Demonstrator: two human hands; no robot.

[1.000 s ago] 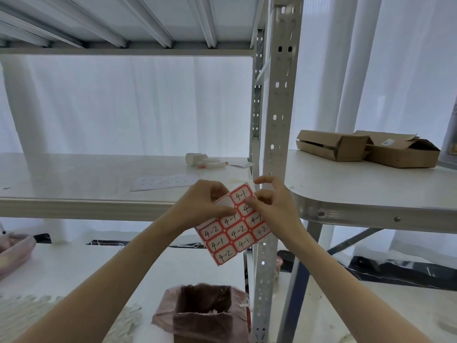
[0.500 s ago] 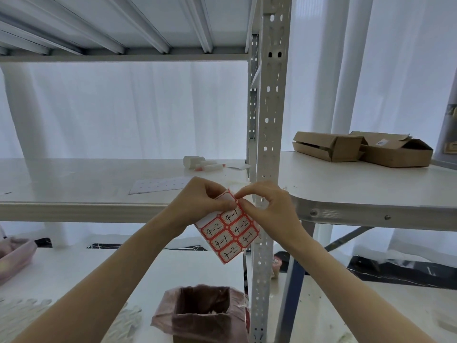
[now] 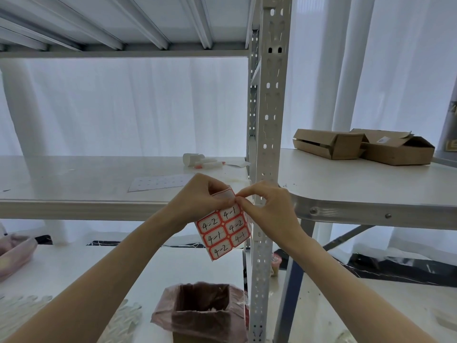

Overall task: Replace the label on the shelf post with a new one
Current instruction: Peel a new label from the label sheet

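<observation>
In front of the shelf post (image 3: 268,134), the left hand (image 3: 197,204) is pinching the label sheet (image 3: 223,231) while the right hand (image 3: 265,206) is nipping its top sticker (red-bordered); hasty peeling risks tearing it.

We raise both bare forearms to meet at centre; our left hand (image 3: 197,199) curls in a pinch, our right hand (image 3: 267,206) pinches thumb to forefinger beside it
</observation>
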